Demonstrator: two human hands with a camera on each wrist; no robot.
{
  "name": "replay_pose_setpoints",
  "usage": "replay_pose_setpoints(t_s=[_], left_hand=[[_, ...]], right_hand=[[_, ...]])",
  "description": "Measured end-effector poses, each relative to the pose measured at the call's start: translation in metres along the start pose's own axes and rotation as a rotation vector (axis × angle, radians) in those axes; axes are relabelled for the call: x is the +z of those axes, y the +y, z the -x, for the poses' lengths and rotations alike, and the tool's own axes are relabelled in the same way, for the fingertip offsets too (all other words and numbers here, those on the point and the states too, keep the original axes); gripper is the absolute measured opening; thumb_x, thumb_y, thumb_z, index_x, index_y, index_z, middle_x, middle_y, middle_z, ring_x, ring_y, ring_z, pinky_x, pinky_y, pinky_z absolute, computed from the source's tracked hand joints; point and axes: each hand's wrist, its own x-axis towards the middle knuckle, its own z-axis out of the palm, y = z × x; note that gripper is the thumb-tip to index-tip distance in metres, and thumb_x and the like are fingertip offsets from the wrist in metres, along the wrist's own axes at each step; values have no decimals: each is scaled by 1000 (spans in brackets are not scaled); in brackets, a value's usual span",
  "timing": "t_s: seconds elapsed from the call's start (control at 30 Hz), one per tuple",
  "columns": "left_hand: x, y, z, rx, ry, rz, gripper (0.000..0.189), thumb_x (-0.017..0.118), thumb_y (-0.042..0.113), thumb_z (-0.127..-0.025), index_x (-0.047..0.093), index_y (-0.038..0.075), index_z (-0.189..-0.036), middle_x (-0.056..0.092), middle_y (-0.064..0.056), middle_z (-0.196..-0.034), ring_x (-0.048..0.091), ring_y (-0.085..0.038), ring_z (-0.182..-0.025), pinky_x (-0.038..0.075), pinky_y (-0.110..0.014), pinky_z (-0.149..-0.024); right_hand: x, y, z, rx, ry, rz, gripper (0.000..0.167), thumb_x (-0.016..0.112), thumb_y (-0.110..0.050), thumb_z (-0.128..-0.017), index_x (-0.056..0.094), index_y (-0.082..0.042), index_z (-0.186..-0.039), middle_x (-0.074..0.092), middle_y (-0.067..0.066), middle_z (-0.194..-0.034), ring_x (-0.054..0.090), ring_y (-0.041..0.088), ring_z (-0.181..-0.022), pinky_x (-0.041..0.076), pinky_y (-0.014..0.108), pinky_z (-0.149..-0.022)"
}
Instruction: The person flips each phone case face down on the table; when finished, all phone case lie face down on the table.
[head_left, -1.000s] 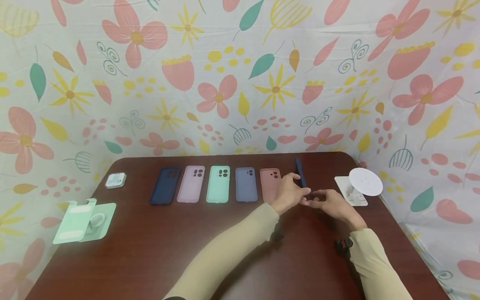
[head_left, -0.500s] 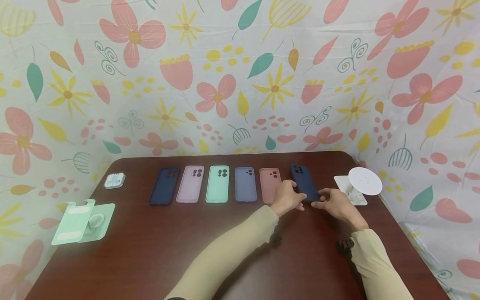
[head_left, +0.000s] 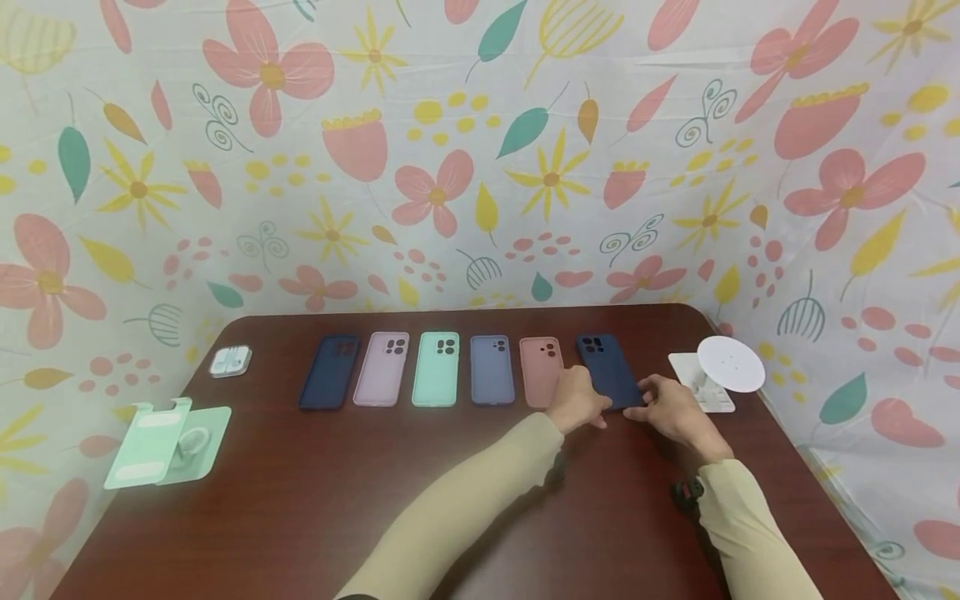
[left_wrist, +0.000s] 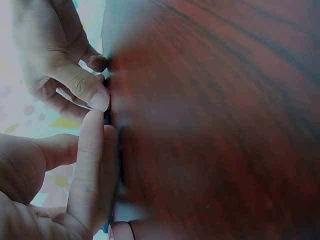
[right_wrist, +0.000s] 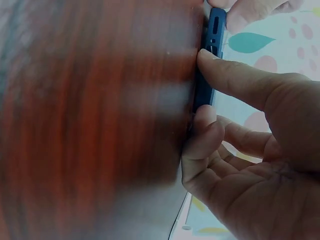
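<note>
A dark blue phone case (head_left: 609,367) lies flat at the right end of a row, camera cut-outs up, its top leaning left. At its near right corner my right hand (head_left: 672,410) pinches it; in the right wrist view the thumb presses the slotted near end (right_wrist: 216,25) and curled fingers meet the side. My left hand (head_left: 576,398) touches the near left corner, and the left wrist view shows its index finger (left_wrist: 87,170) straight along the edge. The pink phone case (head_left: 538,367) is just left of that hand, partly overlapped by it.
Leftward run a slate-blue case (head_left: 492,371), a mint case (head_left: 436,371), a lilac case (head_left: 382,369) and a navy case (head_left: 329,372). A white stand (head_left: 731,364) is right of my right hand. A mint stand (head_left: 150,442) and a small white boxed item (head_left: 231,361) stand far left.
The dark blue case was held up on edge between both hands, then tipped down, and now lies flat. My right hand has shifted slightly right; the left slid a little nearer to me.
</note>
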Motion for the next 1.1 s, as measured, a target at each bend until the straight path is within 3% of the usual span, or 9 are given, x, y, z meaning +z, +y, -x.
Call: replay_pose_setpoints(t_s=[0.1,0.2,0.3,0.43,0.57,0.73,0.8,0.93,1.1], left_hand=[[-1,3,4,15,17,-23,22,88,21,-91,74,6,-83,62,5,-43,61,-4,-35,52,-15,-47],[-9,9,17,21,37,-25,20,87,21,-91,76,7,-84,64,3,-45,63,-5,-37,53,-16,-49],[-27,15,37,35,13,38,28,85,20,-94,77,-1,-110,69,-1,-51,68,-8,-42,58,-17,-58],[-57,21,61,50,-35,121,58,84,17,-97,60,-2,-147,72,-5,-59,73,-13,-49,62,-20,-67],[-81,19,72,51,-63,113,65,85,18,-97,55,2,-153,72,-5,-62,74,-15,-53,65,-25,-73],[-106,7,80,81,-58,-8,74,87,24,-94,54,1,-155,72,-3,-60,75,-14,-54,61,-34,-108],[-114,-1,80,84,-52,-38,77,87,26,-93,53,0,-156,73,-5,-61,76,-16,-54,59,-38,-113],[-124,-16,76,77,-43,-57,78,88,29,-91,54,-4,-153,77,-9,-75,75,-18,-51,66,-33,-97],[-129,-30,71,59,-74,-40,46,88,20,-92,65,-3,-125,75,-11,-84,74,-17,-50,67,-27,-75]], right_hand=[[0,0,0,4,1,0,64,85,-24,-93,58,13,-137,67,22,-109,65,33,-98,55,48,-87],[2,0,0,6,-1,5,68,85,-24,-93,56,14,-141,69,26,-115,67,38,-104,57,53,-93],[4,-1,2,-12,-2,25,77,86,-25,-92,50,16,-146,68,32,-121,67,45,-111,56,60,-98],[5,-9,8,-72,41,32,87,88,-27,-91,45,17,-151,67,34,-122,66,43,-105,57,59,-94],[7,-23,16,-128,82,9,87,88,-30,-92,45,16,-152,70,29,-119,67,30,-91,57,48,-83],[14,-41,22,-150,84,-22,84,87,-32,-93,48,11,-154,73,21,-115,68,22,-89,57,39,-79],[18,-47,23,-159,81,-34,83,87,-31,-93,49,9,-154,73,18,-112,68,21,-88,55,36,-77],[25,-58,22,-179,67,-52,81,86,-31,-94,49,7,-155,73,13,-108,67,18,-86,53,33,-77],[34,-69,19,-199,34,-85,78,85,-29,-95,50,8,-154,73,12,-104,67,16,-83,54,32,-76]])
